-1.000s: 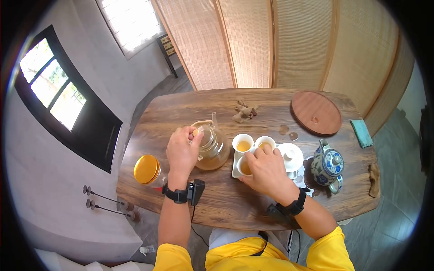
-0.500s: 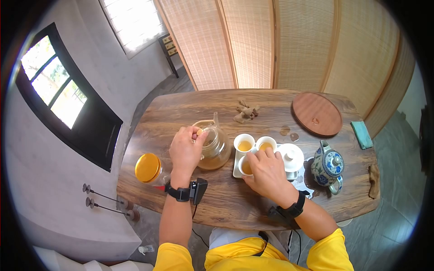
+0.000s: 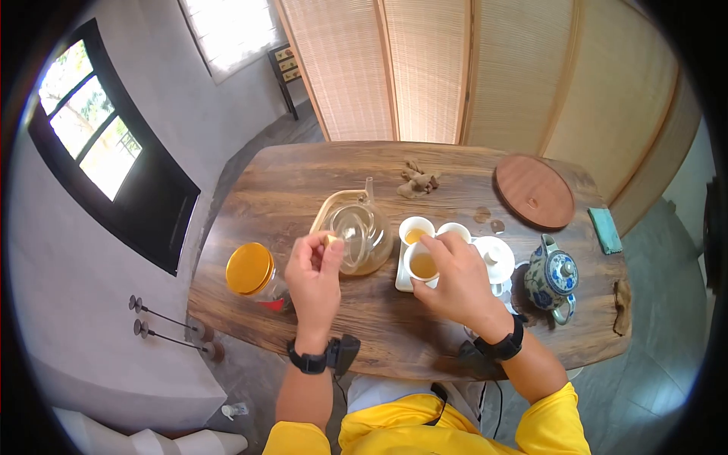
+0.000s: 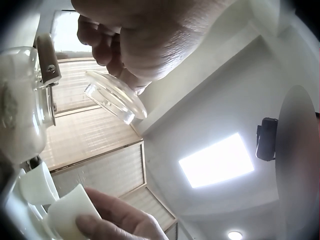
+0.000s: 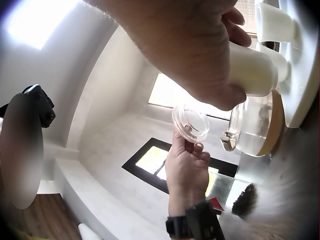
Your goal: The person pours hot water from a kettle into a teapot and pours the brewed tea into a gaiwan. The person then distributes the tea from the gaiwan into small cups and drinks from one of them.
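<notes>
My left hand [image 3: 315, 288] pinches the knob of a clear glass lid [image 4: 117, 97]. The lid is raised off the glass teapot [image 3: 377, 241], whose wooden handle and upright spout show behind it. Between thumb and fingers my right hand [image 3: 469, 292] grips a small white teacup [image 3: 422, 267] with amber tea in it. In the head view this cup overlaps the near side of a white tray [image 3: 403, 282]. On the tray stand a second teacup [image 3: 414, 226] with tea, a third cup [image 3: 453, 227] partly hidden by my right hand, and a white lidded vessel [image 3: 497, 262].
A blue-and-white teapot [image 3: 547, 280] stands right of the tray. At the left is a jar with a gold lid [image 3: 250, 268]. A round wooden tray [image 3: 535, 191], a teal cloth [image 3: 605, 229] and a brown gnarled piece [image 3: 418, 182] lie farther out on the table.
My left hand has lifted the glass lid off the teapot and drawn it toward me. My right hand has raised the near teacup from its place on the tray.
</notes>
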A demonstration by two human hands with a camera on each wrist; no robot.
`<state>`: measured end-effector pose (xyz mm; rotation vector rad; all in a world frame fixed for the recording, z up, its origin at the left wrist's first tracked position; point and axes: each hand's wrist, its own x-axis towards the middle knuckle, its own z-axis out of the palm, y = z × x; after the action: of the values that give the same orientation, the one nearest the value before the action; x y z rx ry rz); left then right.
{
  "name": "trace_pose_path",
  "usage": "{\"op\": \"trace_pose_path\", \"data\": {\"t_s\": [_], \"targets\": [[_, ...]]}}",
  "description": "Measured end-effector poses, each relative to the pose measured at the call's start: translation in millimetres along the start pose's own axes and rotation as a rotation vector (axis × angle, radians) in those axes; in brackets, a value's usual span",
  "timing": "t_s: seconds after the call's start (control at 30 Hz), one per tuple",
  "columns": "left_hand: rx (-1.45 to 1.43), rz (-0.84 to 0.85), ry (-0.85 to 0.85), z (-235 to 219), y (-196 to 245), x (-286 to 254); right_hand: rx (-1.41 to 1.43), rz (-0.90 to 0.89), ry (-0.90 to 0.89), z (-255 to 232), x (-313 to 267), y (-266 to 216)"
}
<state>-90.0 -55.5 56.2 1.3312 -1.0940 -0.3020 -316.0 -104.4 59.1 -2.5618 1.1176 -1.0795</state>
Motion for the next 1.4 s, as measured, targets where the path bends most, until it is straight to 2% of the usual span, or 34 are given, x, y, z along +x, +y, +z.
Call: {"op": "trace_pose_path", "data": {"t_s": [0.03, 0.1, 0.17, 0.27, 0.5, 0.77, 1.3, 1.4], "targets": [[-0.002, -0.005, 0.01, -1.9, -0.6, -10.8, 0.04, 0.01, 0.007, -1.6, 3.0, -1.8], [-0.184, -0.084, 0.001, -4.8, -2.5, -32.3, 0.079, 0.017, -0.014, -5.4, 11.9, -5.0], [-0.18, -0.105, -0.018, -7.7, -8.3, -52.7, 0.115, 0.028, -0.033, -5.6, 22.7, -5.5], [-0.405, -0.267, -0.014, -7.8, -25.0, -80.3, 0.196, 0.036, -0.038, 2.4, 46.3, -8.0], [-0.438, -0.365, -0.019, -10.4, -45.7, -111.2, 0.207, 0.013, -0.09, 30.4, 92.2, -10.4], [-0.472, -0.352, -0.025, -13.6, -49.5, -114.0, 0.163, 0.017, -0.173, 44.4, 109.4, -14.0], [-0.554, -0.354, -0.062, -16.2, -51.0, -113.2, -0.027, 0.011, -0.372, 27.6, 128.5, -26.8], [-0.57, -0.351, -0.064, -15.8, -50.6, -113.1, -0.049, -0.039, -0.381, 28.0, 131.4, -24.3]]}}
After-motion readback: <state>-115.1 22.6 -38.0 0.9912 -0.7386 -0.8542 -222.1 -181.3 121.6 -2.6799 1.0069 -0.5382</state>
